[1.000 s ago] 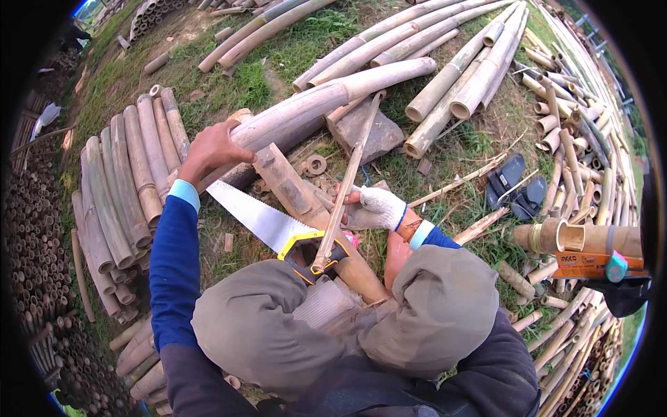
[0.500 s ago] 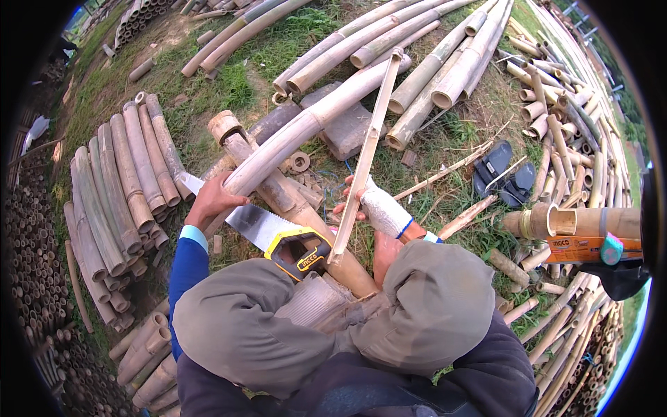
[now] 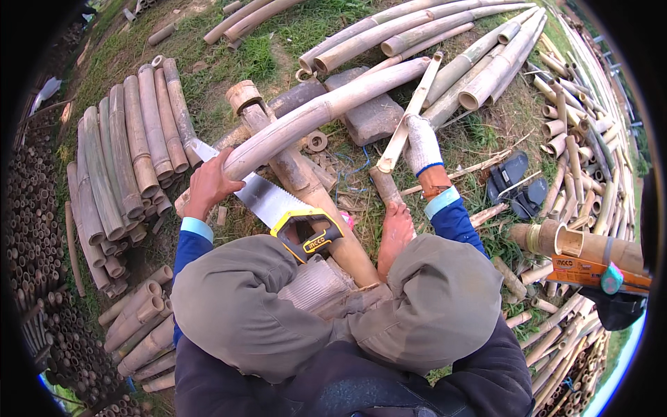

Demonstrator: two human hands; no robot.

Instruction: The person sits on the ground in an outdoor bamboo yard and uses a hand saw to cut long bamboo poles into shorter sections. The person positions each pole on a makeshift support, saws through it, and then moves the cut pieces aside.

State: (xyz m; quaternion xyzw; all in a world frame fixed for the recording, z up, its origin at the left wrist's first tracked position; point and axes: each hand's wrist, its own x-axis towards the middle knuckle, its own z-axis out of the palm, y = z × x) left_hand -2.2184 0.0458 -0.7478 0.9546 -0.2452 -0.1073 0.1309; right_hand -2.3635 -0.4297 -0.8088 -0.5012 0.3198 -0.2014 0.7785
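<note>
My left hand [image 3: 208,183] is closed around the near end of a thick bamboo pole [image 3: 306,124], which slants away to the upper right. In a white knit glove, my right hand [image 3: 424,144] grips a split bamboo strip [image 3: 424,87]. The strip's near end meets a short bamboo piece [image 3: 385,186] beside my bare foot [image 3: 396,233]. A handsaw [image 3: 274,201] with a yellow and black handle lies between my knees and the pole, close to my left hand. Its blade points up and left, passing by that hand. Beneath it runs a notched bamboo support [image 3: 292,174].
Stacked bamboo lengths [image 3: 128,153] lie on the left. A stone block [image 3: 372,118] sits under the pole. More poles [image 3: 479,76] stretch away ahead. Dark sandals [image 3: 514,184] rest on the right, near a bamboo holder with an orange saw sleeve [image 3: 590,271].
My right hand has moved forward and right, carrying the bamboo strip away from my knees. My left hand stays on the pole's end. The view has shifted slightly.
</note>
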